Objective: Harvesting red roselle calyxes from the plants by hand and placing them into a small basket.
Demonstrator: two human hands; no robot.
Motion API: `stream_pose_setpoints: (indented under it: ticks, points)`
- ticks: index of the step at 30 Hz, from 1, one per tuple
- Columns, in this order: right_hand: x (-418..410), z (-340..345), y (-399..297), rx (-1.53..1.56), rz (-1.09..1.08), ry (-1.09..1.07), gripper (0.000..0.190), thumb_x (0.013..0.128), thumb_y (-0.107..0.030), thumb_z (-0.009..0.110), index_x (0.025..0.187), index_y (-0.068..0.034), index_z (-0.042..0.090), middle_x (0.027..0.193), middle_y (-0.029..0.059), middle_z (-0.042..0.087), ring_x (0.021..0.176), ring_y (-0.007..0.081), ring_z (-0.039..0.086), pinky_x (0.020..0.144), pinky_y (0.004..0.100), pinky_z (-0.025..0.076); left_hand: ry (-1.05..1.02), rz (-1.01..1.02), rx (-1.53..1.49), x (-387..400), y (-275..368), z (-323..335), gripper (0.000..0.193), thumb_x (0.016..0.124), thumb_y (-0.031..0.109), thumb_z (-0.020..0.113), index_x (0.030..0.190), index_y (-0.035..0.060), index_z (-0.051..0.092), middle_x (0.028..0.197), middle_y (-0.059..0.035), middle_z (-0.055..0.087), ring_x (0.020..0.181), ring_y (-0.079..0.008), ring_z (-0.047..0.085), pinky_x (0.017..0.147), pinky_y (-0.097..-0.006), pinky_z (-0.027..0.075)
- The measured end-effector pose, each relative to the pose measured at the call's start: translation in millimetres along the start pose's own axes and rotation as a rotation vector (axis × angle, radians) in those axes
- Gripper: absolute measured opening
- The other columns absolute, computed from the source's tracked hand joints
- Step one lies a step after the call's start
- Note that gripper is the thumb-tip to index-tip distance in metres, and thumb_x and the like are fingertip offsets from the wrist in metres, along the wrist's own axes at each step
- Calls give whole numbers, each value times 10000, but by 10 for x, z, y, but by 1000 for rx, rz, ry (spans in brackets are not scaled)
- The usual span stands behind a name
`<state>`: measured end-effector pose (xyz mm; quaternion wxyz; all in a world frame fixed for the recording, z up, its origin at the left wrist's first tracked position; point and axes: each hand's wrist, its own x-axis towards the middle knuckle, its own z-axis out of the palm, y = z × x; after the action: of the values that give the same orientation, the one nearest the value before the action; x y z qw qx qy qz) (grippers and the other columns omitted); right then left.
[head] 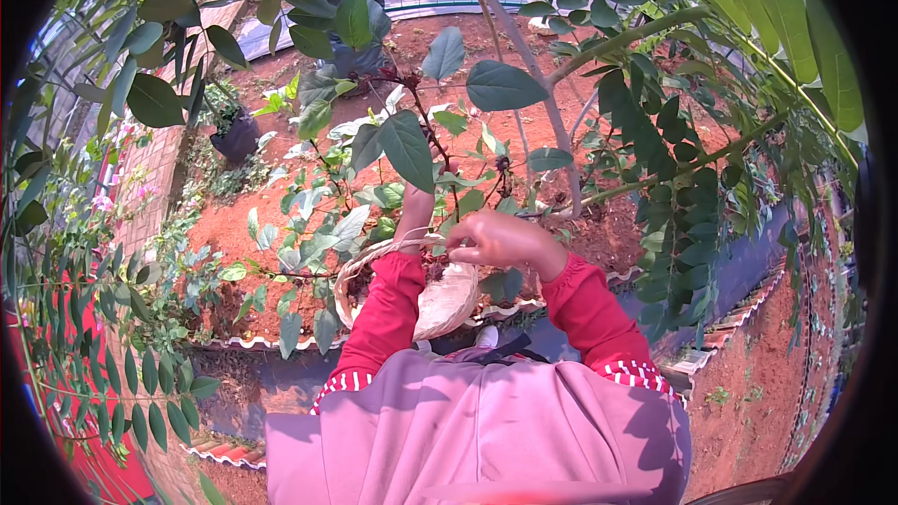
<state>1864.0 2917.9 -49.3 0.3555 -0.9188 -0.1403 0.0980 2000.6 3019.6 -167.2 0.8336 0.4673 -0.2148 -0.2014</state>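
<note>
A shrub with dark red stems (422,104) and dark red calyces, which looks like roselle, stands before me. My left hand (419,200) reaches up beside its stem, largely behind a broad green leaf (407,149); its grip is hidden. A round woven basket (446,308) hangs around my left forearm by its handle, with a few dark red pieces (436,269) inside. Over the basket's right rim is my right hand (497,238), back upward and fingers bent. Whether anything is between those fingers cannot be seen. Another dark calyx (502,164) sits on a stem above it.
A pale grey trunk (544,77) rises behind the shrub, and leafy branches (659,147) hang close on the right. A black planting bag (235,144) stands near the brick path (151,168). Wavy tiles (280,343) edge the red soil bed.
</note>
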Motion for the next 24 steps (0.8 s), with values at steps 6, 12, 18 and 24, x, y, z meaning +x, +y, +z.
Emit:
stream_pose_setpoints:
  ticks: [6,12,18,24]
  points:
    - [470,-630,409,151,184,613,207,883,-138,525,981,18,620,814,101,658,782,163,638,689,297,495,26,27,-39,-63,103,28,293,958,203,461,1187,21,455,1096,-119,589,1022,-194,588,860,-307,480]
    - [1040,-621,520,566,-106,373,265,905,-124,506,1136,-29,595,997,74,628,954,136,577,847,289,444,-57,26,-51,53,49,-27,224,949,96,442,1136,8,529,975,-36,582,898,-120,545,823,-267,438]
    - [1060,-621,569,709,-230,299,343,905,-170,575,1215,-27,541,1050,50,612,929,113,572,827,255,465,-50,109,66,166,-93,-156,179,962,167,449,1051,49,550,877,-13,577,813,-95,551,736,-258,445]
    - [1077,-672,510,919,-73,176,337,895,-176,601,1195,-34,543,1040,40,606,926,101,564,806,241,473,-78,-48,-100,122,89,-22,155,959,207,463,970,70,534,777,0,566,737,-98,564,686,-253,454]
